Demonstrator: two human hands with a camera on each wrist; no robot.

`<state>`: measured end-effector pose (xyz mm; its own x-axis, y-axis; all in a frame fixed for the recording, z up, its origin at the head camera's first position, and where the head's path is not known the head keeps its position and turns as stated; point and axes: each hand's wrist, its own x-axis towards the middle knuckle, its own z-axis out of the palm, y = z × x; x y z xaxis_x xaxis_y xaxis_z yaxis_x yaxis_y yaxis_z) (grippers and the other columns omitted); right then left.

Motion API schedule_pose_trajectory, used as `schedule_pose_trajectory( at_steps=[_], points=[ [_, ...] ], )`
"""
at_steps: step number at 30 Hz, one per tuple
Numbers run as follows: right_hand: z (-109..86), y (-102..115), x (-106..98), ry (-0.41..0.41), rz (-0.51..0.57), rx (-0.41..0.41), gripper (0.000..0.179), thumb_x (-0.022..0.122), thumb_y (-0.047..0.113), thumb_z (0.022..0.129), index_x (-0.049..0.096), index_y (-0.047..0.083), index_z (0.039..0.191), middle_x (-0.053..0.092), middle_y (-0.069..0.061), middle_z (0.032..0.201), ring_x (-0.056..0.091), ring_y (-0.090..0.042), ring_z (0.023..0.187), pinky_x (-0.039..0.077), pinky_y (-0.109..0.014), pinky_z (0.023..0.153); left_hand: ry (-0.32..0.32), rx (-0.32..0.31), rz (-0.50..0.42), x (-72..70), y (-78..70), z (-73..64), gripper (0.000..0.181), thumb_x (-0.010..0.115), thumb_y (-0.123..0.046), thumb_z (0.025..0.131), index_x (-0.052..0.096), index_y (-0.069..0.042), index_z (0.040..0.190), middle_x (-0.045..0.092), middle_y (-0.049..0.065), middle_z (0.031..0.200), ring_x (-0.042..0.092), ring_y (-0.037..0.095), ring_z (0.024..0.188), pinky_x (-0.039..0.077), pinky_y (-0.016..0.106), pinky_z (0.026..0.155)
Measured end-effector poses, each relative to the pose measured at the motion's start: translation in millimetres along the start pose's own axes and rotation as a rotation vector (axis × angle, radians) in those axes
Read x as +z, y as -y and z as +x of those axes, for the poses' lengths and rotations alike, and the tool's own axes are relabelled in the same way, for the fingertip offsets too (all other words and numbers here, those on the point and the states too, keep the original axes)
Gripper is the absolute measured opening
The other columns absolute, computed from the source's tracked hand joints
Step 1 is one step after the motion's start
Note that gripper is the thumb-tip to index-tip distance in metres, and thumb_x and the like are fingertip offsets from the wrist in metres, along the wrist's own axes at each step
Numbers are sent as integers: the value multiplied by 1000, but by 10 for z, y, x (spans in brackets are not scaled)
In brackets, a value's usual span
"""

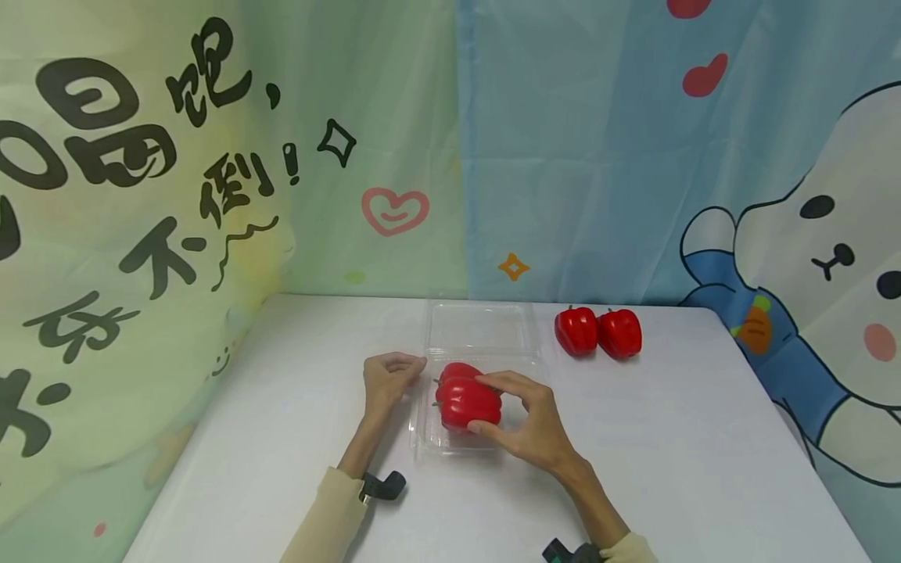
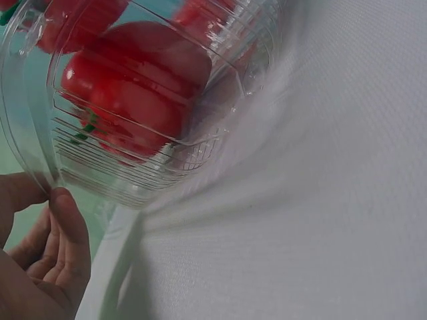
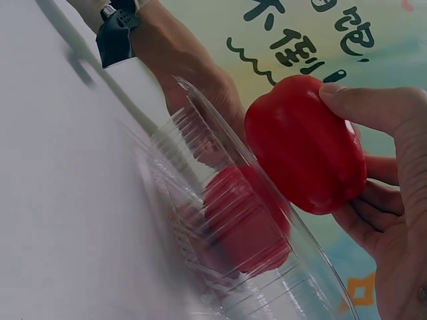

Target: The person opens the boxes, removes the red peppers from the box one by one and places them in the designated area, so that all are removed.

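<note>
A clear plastic clamshell box [image 1: 439,444] lies with its lid folded back on the white table. My right hand [image 1: 531,426] grips a red bell pepper [image 1: 470,404] between thumb and fingers, above the box's near half. In the right wrist view that held pepper [image 3: 300,143] is just over the rim. Another red bell pepper [image 2: 133,87] sits inside the box, partly covered by the held one in the head view. My left hand [image 1: 387,381] is at the box's left side; in the left wrist view its thumb and finger pinch the clear rim.
Two more red bell peppers [image 1: 576,331] stand side by side at the back right of the white table [image 1: 676,438]. The transparent lid [image 1: 482,327] lies toward the back edge. A printed curtain [image 1: 549,156] hangs behind the table.
</note>
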<state>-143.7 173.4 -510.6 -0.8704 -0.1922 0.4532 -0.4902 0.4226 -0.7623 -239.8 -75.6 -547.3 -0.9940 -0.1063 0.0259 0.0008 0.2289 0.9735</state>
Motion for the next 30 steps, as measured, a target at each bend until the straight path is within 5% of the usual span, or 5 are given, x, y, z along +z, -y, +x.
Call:
schedule_pose_trajectory(
  at_steps=[30],
  points=[
    [3,-93,-193,-135,-53,44,63,98,13,77,76,15,136,80,-4,132,76,-24,120,57,-20,99,-17,10,-5,6,38,0,16,85,-14,92,82,2,91,82,22,84,78,22,70,56,24,61]
  ],
)
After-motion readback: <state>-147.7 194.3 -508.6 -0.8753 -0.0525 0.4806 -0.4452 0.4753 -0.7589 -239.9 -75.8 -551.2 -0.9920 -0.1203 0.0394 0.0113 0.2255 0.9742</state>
